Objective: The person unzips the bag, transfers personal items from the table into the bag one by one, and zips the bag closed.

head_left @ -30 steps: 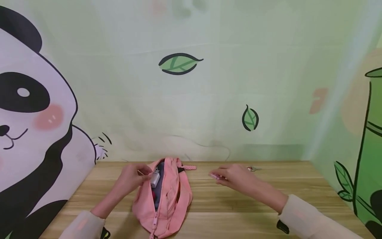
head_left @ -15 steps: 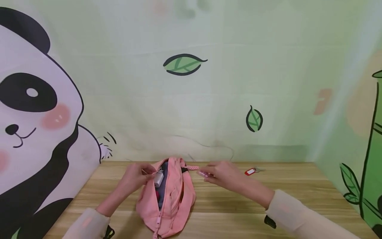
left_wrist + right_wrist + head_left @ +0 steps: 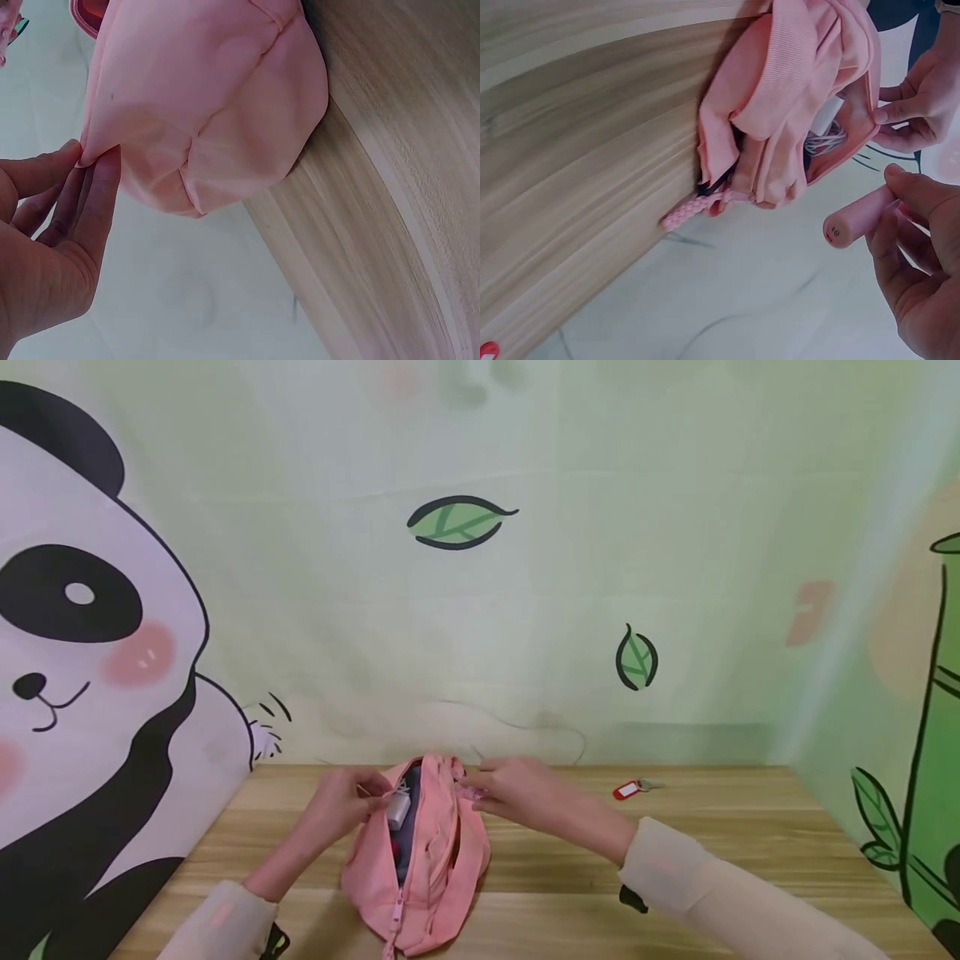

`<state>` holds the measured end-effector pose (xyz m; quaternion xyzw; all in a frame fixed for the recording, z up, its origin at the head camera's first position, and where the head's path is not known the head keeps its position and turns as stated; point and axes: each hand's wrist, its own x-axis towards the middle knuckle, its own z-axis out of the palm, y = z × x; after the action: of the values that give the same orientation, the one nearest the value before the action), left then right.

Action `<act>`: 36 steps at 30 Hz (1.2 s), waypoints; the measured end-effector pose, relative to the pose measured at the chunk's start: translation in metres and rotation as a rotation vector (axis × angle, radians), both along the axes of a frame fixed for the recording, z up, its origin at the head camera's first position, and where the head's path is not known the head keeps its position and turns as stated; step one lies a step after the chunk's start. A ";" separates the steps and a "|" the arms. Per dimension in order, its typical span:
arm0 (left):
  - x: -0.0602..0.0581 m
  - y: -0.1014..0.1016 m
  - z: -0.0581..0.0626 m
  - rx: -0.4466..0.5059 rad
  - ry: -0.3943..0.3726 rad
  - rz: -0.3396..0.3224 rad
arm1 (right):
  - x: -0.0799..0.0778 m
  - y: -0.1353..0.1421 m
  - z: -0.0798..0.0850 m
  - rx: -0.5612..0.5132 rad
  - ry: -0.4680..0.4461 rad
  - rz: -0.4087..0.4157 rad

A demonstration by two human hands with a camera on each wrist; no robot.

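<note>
A pink fabric bag [image 3: 367, 877] lies on the table with its zipped mouth open, showing a dark lining. My left hand [image 3: 347, 797] pinches the edge of that opening; the left wrist view shows the cloth [image 3: 172, 97] between thumb and fingers. Inside sits a white charger block [image 3: 399, 811] with a coiled white cable [image 3: 826, 141]. Something red shows deeper in the bag, mostly hidden. My right hand [image 3: 926, 255] holds a pink lipstick tube [image 3: 862, 217] between thumb and fingers, its round end marked with a small number. That tube is close to the bag's mouth.
A key with a red tag [image 3: 627, 790] lies on the wooden table [image 3: 675, 877], right of the bag. A pink braided strap [image 3: 690, 211] hangs from the bag's far end. Behind the table stands a printed panda backdrop [image 3: 525, 610].
My right hand has moved left with the lipstick tube, from beside the key to the bag's far end. The tagged key has come into full view. My left hand keeps its grip on the bag.
</note>
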<state>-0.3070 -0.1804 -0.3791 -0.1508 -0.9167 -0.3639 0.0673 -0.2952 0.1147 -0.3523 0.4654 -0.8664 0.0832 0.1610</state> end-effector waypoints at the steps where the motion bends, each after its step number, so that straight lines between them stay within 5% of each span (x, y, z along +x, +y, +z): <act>1: 0.000 0.000 -0.001 -0.004 0.002 0.000 | -0.001 -0.004 0.000 0.005 0.013 0.007; 6: 0.003 -0.003 -0.004 0.005 -0.022 0.009 | -0.006 -0.023 -0.002 0.031 0.042 0.050; 12: 0.002 -0.006 -0.006 -0.001 0.006 -0.003 | -0.013 -0.050 -0.006 0.050 -0.032 0.057; 22: 0.002 -0.003 -0.004 0.032 -0.024 -0.010 | -0.023 -0.082 -0.005 0.088 -0.029 0.017; 36: 0.001 -0.008 0.004 0.017 -0.028 -0.039 | -0.040 -0.095 0.022 0.080 -0.154 -0.043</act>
<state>-0.3056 -0.1884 -0.3751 -0.1629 -0.9113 -0.3751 0.0487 -0.3348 0.0195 -0.3299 0.4450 -0.8886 0.0804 0.0771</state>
